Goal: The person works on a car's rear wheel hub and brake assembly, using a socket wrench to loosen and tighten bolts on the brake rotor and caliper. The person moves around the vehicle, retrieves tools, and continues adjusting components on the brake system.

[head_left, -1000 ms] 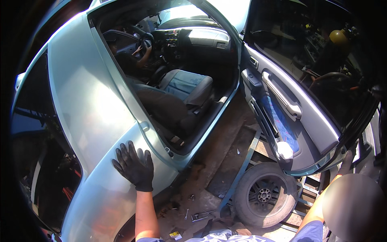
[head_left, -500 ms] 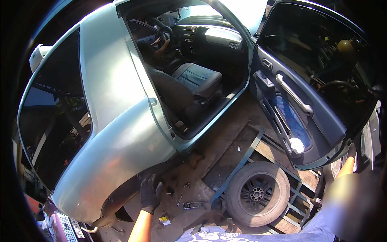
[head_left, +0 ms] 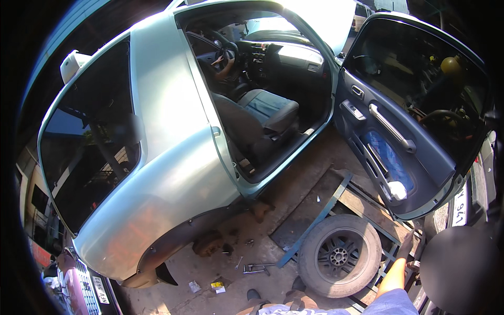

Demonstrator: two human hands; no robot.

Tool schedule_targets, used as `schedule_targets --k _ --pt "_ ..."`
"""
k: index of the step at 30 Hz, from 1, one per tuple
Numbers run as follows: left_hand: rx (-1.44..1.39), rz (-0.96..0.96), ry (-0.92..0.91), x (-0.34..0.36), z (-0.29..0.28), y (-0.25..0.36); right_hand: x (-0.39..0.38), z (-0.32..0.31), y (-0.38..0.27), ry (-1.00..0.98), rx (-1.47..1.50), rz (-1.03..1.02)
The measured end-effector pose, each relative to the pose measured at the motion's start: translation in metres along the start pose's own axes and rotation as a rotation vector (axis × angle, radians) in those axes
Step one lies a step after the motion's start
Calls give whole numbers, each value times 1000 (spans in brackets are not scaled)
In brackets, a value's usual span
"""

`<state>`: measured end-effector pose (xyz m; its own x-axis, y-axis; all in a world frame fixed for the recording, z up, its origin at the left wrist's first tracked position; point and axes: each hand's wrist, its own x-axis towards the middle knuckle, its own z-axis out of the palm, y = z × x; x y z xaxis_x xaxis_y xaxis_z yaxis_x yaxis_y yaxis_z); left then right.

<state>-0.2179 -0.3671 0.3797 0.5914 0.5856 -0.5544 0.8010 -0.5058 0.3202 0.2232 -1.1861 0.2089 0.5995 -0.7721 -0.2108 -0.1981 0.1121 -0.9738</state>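
Note:
My right hand (head_left: 405, 242), in a dark glove, is at the lower right below the open door (head_left: 437, 175), beside the slatted metal frame (head_left: 349, 193); whether its fingers grip anything is unclear. My left hand is out of view. A loose wheel with its tyre (head_left: 317, 239) lies flat on the frame, left of that hand. The car's pale blue-green rear panel (head_left: 173, 184) fills the left, above a dark wheel-arch trim (head_left: 178, 233).
A person's hands (head_left: 223, 62) are at the steering wheel inside the car. Wrenches (head_left: 257, 268) and a small yellow packet (head_left: 217, 286) lie on the ground beside my shoes (head_left: 253, 295). Another vehicle (head_left: 467, 199) stands close at the right.
My left hand has left the car's panel, dropped toward the wheel arch and gone out of view. My right hand is lower below the door, and the car sits farther right in the picture.

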Motion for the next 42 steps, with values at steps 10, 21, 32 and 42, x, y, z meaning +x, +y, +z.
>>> schedule_targets --k 10,21,32,42 --pt "-114 255 120 -7 -42 -19 -343 11 192 -590 -603 498" --pt "-209 -15 -236 39 -9 -144 -510 73 76 -1008 -808 133" --pt "-427 -214 -528 -38 48 -218 -745 171 30 -2093 -1364 -734" --pt "-477 1 -292 -97 2 -164 -763 203 75 -2900 -1081 -609"
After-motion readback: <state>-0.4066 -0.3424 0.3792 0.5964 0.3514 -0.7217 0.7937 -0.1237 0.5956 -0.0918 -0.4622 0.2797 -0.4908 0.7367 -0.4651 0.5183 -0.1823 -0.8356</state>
